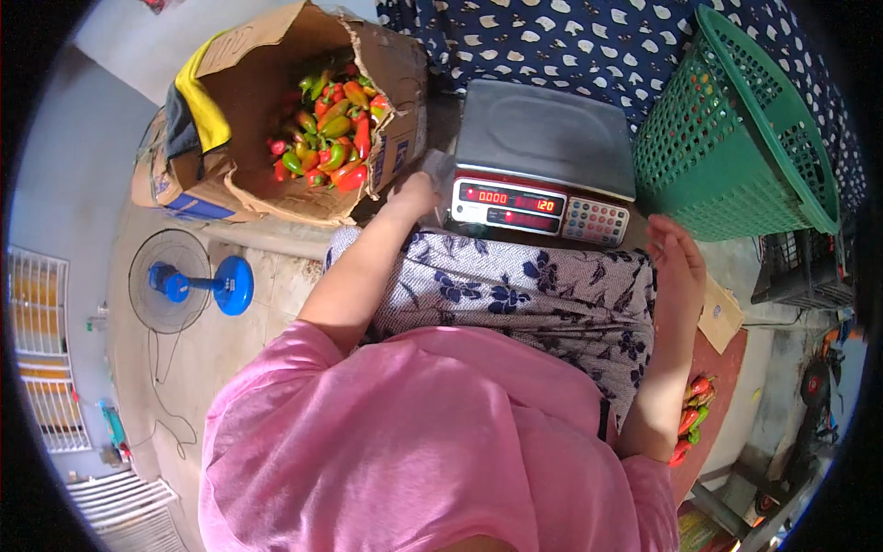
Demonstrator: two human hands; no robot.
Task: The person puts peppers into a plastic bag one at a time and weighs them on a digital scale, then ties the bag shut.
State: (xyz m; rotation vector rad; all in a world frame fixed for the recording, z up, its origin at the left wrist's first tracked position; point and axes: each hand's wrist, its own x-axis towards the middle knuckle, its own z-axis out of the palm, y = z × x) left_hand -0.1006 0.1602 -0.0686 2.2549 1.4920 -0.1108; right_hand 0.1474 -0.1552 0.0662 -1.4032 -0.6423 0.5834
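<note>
My left hand (415, 194) reaches between the cardboard box and the digital scale. It touches clear plastic (436, 165), apparently bags, though its blurred fingers hide whether it grips any. In front of my lap stands the digital scale (545, 131), its steel pan bare and its red display lit. My right hand (676, 247) is raised off the scale's keypad corner, fingers loosely curled and apart, with nothing in it. Left of the scale, the torn cardboard box (276, 38) lies with its mouth towards me. Red and green peppers (334, 131) are heaped inside it.
A green perforated plastic basket (731, 172) tilts at the right, beside a black crate (804, 265). A yellow and grey cloth (200, 103) hangs over the box's edge. Several peppers (693, 417) lie on a reddish surface by my right arm. A blue fan (233, 284) stands at left.
</note>
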